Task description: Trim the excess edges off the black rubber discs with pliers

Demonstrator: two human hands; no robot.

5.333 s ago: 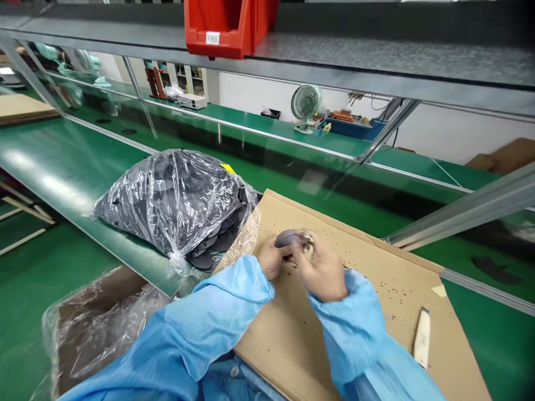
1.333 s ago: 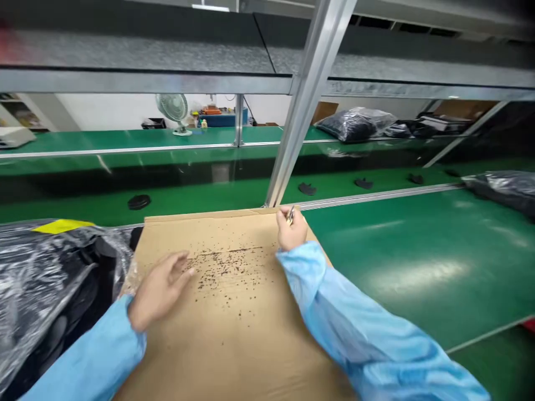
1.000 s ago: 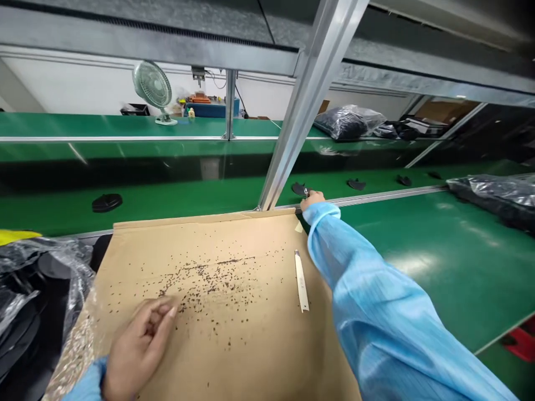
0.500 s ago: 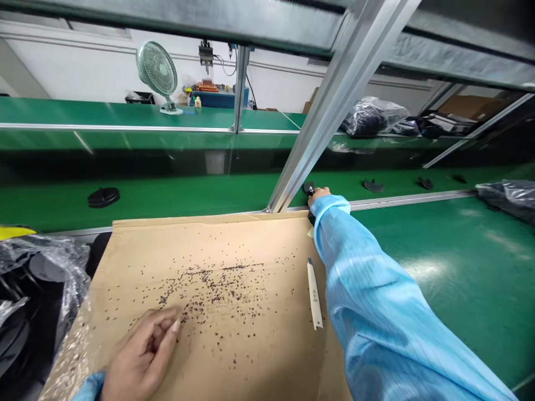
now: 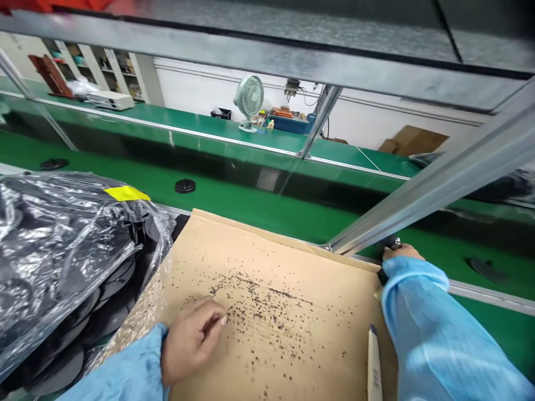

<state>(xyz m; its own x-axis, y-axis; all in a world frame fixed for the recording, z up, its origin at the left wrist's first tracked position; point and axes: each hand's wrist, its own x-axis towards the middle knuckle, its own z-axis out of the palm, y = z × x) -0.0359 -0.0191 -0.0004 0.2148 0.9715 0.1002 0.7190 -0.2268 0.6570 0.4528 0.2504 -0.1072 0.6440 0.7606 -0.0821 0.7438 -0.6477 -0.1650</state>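
Note:
My left hand (image 5: 193, 338) is loosely closed over the brown cardboard sheet (image 5: 225, 370), thumb near the curled index finger; nothing shows between them. Beside its fingertips, many tiny black bits (image 5: 273, 317) lie scattered on the cardboard. My right hand (image 5: 403, 253) reaches past the sheet's far right corner to the green belt. Its fingers are closed on a small black part (image 5: 392, 243) with a shiny end; the grip is partly hidden. A pale-handled utility knife (image 5: 373, 365) lies near the sheet's right edge, beside my right sleeve.
On the left, a clear plastic bag (image 5: 62, 245) holds black round parts. Black parts sit apart on the green belt (image 5: 251, 209), one a black disc (image 5: 184, 185), another a curved piece (image 5: 487, 269). A slanted metal post (image 5: 426, 184) rises beside my right hand. A fan (image 5: 249, 100) stands behind.
The view has swung left, so more of the plastic bag shows and the scene has shifted right. My right hand stays at the black part; my left hand remains curled over the cardboard.

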